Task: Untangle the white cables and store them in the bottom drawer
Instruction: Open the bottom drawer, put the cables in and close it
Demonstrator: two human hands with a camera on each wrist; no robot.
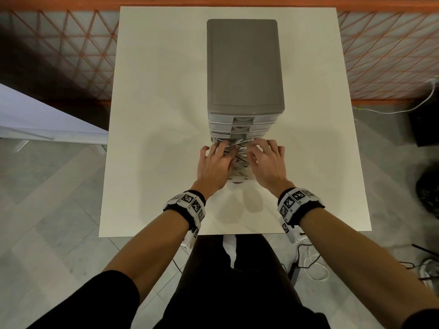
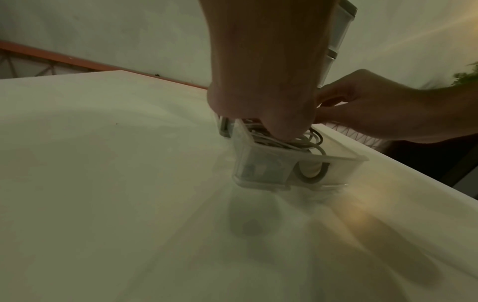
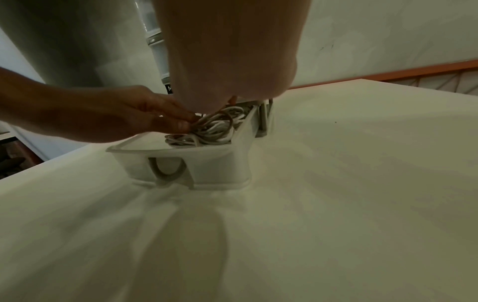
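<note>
**Cables in the drawer, drawer not yet closed**

The white cables (image 3: 212, 128) lie coiled in the bottom drawer (image 3: 220, 169), which stands pulled out at 6 o'clock from the drawer unit (image 1: 244, 65) on the table (image 1: 152, 115). The left hand (image 1: 213, 162) and right hand (image 1: 267, 161) both press down on the coils, fingers spread or loosely bent. Whether either pinches a strand, I cannot tell. Storing looks nearly done; pushing the drawer shut remains.

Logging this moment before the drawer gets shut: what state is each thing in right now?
Translucent plastic bottom drawer: pulled open.
White cables: heaped inside that drawer, loops rising above its rim.
Upper drawers of grey cabinet: closed.
Left hand: fingers on the cables.
Right hand: fingers spread over the cables.
</note>
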